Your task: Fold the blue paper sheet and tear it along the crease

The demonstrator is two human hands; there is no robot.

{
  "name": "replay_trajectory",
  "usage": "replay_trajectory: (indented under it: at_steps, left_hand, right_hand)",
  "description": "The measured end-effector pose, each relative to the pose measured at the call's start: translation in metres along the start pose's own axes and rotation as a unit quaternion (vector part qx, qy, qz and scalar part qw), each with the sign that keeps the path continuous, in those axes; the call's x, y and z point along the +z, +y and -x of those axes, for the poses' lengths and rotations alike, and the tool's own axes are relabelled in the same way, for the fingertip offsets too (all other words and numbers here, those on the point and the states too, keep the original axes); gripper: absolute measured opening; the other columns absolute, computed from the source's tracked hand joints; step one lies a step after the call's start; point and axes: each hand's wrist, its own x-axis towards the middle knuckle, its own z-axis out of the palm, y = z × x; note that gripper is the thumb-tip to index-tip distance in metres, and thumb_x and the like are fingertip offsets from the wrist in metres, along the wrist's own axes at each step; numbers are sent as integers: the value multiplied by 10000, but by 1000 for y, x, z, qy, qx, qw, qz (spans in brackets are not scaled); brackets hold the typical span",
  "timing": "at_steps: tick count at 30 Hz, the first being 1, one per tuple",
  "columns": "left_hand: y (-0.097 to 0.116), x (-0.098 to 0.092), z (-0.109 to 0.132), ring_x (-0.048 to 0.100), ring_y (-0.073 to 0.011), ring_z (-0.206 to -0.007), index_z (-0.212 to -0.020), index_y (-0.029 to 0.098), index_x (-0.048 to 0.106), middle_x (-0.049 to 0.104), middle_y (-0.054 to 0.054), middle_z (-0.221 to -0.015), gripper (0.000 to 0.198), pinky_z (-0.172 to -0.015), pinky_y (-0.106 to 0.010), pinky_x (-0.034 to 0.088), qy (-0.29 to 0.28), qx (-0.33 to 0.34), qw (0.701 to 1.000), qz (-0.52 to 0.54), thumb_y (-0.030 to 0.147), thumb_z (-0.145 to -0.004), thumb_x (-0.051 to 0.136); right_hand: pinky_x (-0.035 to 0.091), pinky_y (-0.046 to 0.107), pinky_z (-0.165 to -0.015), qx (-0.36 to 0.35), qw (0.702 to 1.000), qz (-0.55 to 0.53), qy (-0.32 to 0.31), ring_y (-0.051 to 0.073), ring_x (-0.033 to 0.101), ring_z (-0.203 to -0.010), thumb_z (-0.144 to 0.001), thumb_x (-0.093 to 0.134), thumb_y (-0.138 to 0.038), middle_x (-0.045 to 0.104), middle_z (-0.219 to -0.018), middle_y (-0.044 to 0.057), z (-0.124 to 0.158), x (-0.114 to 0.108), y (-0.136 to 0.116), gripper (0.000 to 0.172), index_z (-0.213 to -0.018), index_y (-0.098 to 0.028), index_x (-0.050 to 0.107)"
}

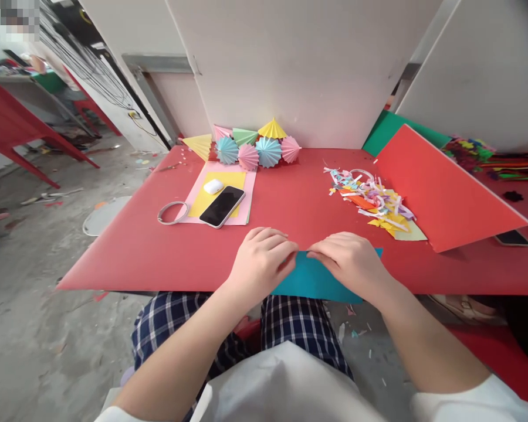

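Observation:
A blue sheet of paper (319,278) lies at the front edge of the red table (158,258), its near side reaching past the edge. My left hand (266,255) pinches the sheet's far edge, fingers closed. Close beside it on the right, my right hand (349,258) pinches the same edge, thumb and fingertips together. A small gap separates the two hands. Folded paper fans and umbrellas in blue (268,152), pink (248,157), yellow (271,128) and green stand along the table's back.
At the left, a phone (222,206) and white earbud case (213,186) rest on yellow and pink sheets, with a tape roll (173,213) beside them. Paper scraps (378,199) are heaped at the right, next to a leaning red board (449,193). A red chair (17,126) stands far left.

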Motion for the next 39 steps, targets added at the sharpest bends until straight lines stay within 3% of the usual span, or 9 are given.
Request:
replay_trajectory:
  at_steps: [7, 11, 14, 18, 21, 27, 31, 34, 39]
  left_hand:
    - [-26, -11, 15, 591, -163, -814, -817, 201, 606, 658, -9, -812, 122, -776, -298, 432, -24, -115, 993, 21, 200, -831, 485]
    - [-37, -10, 27, 601, -172, -832, -830, 198, 612, 658, -21, -861, 130, -683, -262, 461, -10, -260, 961, 96, 258, -815, 498]
    - [-33, 1, 37, 599, -185, -936, -959, 199, 585, 647, -46, -987, 214, -767, -286, 478, 9, -358, 884, 301, 348, -825, 509]
    - [-15, 21, 47, 605, -240, -970, -1214, 196, 457, 593, -119, -1137, 484, -783, -384, 503, -7, -398, 724, 563, 496, -834, 462]
    - [-4, 34, 49, 603, -245, -971, -1062, 152, 593, 635, -118, -1067, 394, -862, -389, 471, -42, -423, 695, 579, 441, -796, 568]
    - [-6, 48, 46, 627, -219, -860, -751, 165, 657, 687, -51, -834, 221, -832, -357, 488, 60, -465, 694, 546, 386, -738, 657]
    - [-7, 48, 40, 631, -212, -801, -757, 161, 658, 688, -49, -818, 233, -780, -347, 506, 104, -465, 710, 519, 387, -706, 678]
    - [-4, 45, 33, 626, -201, -704, -750, 170, 664, 680, -34, -750, 253, -678, -324, 521, 112, -460, 753, 457, 409, -673, 693]
    - [-3, 34, 18, 567, -150, -593, -628, 186, 624, 624, 13, -622, 260, -585, -263, 478, 103, -387, 861, 314, 435, -669, 688]
  right_hand:
    - [431, 288, -670, 15, 999, 6, 36, 145, 610, -637, -844, 502, -198, 680, -673, -6, 13, -14, 20, 181, -743, -216, 651]
    - [450, 286, -666, 83, 993, -28, 77, 151, 619, -664, -833, 525, -253, 692, -722, -5, 17, -21, 27, 152, -762, -230, 656]
    - [452, 266, -602, 186, 971, -85, 124, 158, 621, -666, -806, 556, -326, 691, -741, 5, 15, -19, 32, 155, -767, -224, 667]
    - [436, 260, -534, 307, 922, -177, 157, 161, 598, -619, -775, 568, -410, 667, -687, 6, 8, -5, 41, 236, -753, -200, 674]
    - [452, 276, -553, 336, 902, -223, 153, 173, 599, -642, -776, 552, -440, 665, -703, 21, 2, 13, 46, 287, -794, -184, 679]
    - [462, 384, -837, 232, 930, -101, 268, 224, 557, -996, -826, 515, -303, 625, -1048, 94, 3, 43, 14, 270, -1058, -220, 626]
    - [464, 401, -869, 154, 965, -105, 185, 241, 546, -1018, -774, 595, -336, 606, -1075, 90, 8, 52, -27, 445, -1203, -247, 521]
    - [470, 423, -876, 147, 975, -135, 94, 264, 504, -1105, -749, 613, -400, 542, -1205, 95, 7, 52, -44, 664, -1341, -261, 346]
    - [513, 336, -787, 170, 966, -182, 66, 216, 560, -1049, -822, 510, -280, 568, -1179, 75, 1, 42, -40, 572, -1355, -273, 304]
